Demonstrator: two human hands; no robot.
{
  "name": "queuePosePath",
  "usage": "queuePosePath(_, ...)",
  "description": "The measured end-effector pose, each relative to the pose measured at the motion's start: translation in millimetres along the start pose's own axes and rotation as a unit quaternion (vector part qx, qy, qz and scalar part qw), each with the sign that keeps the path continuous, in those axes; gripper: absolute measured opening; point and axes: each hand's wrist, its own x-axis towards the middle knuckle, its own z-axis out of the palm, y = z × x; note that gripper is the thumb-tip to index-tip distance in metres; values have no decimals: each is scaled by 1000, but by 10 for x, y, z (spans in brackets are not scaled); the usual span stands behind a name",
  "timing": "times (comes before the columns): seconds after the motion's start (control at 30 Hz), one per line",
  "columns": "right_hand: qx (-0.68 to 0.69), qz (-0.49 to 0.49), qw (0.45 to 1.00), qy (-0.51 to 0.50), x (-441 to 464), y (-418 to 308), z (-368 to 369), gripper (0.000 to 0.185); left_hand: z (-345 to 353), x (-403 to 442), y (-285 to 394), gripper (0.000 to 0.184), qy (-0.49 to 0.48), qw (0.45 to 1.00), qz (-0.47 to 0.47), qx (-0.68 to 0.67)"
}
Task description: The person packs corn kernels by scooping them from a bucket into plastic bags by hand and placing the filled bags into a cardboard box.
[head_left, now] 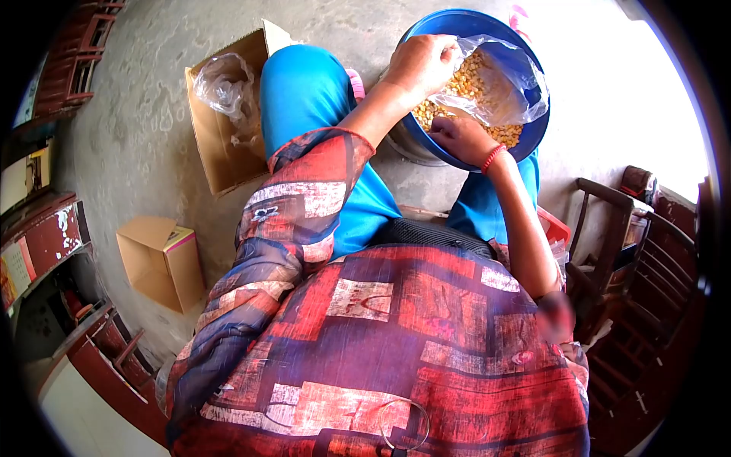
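Note:
My left hand (pixel 423 67) is closed at the upper left rim of a blue tub (pixel 542 126), pinching the edge of a clear plastic bag (pixel 514 84). Yellow-orange kernels (pixel 474 80) that look like corn lie in the tub, partly under the plastic. Lower in the tub, my right hand (pixel 463 140), with a red bracelet on its wrist, rests over the kernels with its fingers curled together. What those fingers hold, if anything, is hidden. The tub sits between my knees, above a metal-coloured round rim.
An open cardboard box (pixel 213 145) with crumpled clear plastic (pixel 225 87) stands left of my knee. Lower left is a smaller open cardboard box (pixel 164 263). Dark wooden chairs (pixel 647 266) stand at the right, near a red container (pixel 553 227). Furniture lines the left edge.

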Motion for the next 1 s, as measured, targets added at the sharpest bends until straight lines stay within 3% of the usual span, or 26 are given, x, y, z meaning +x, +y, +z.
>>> queuePosePath(0.1, 47, -16, 999, 20, -27, 26, -5, 22, -2, 4, -3, 20, -1, 1000, 2, 4)
queuePosePath(0.17, 170, -72, 981, 63, -29, 96, 12, 20, 11, 7, -21, 20, 0, 1000, 13, 5)
queuePosePath(0.2, 301, 93, 948, -35, -107, -146, -212, 20, 11, 4, -21, 20, 0, 1000, 12, 5)
queuePosePath(0.23, 301, 93, 949, -35, -123, -153, -225, 20, 8, 2, -19, 20, 0, 1000, 10, 9)
queuePosePath(0.33, 539, 146, 830, 7, -178, -165, -287, 24, 0, -4, -19, 21, 0, 1000, 7, 9)
queuePosePath(0.47, 551, 165, 818, 17, -189, -170, -303, 24, 14, -15, -25, 20, 5, 1000, 7, 7)
queuePosePath(0.53, 556, 104, 824, -40, -186, -126, -303, 24, 14, -16, -21, 20, 5, 1000, 7, 10)
queuePosePath(0.67, 604, 94, 790, -43, -266, -164, -369, 22, -14, -11, 15, 21, -13, 1000, -3, 11)
queuePosePath(0.73, 670, 76, 738, -15, -308, -182, -433, 20, -2, 0, 3, 21, -12, 1000, -3, 7)
queuePosePath(0.9, 680, 24, 715, 159, -233, -111, -631, 16, 21, 11, -15, 20, -9, 1000, 10, 3)
queuePosePath(0.97, 678, 71, 683, 262, -114, -76, -669, 18, 28, 5, -32, 19, 6, 1000, 25, 9)
queuePosePath(1.0, 696, 18, 680, 230, -67, 143, -654, 22, 21, 3, -23, 19, 6, 1000, 25, 10)
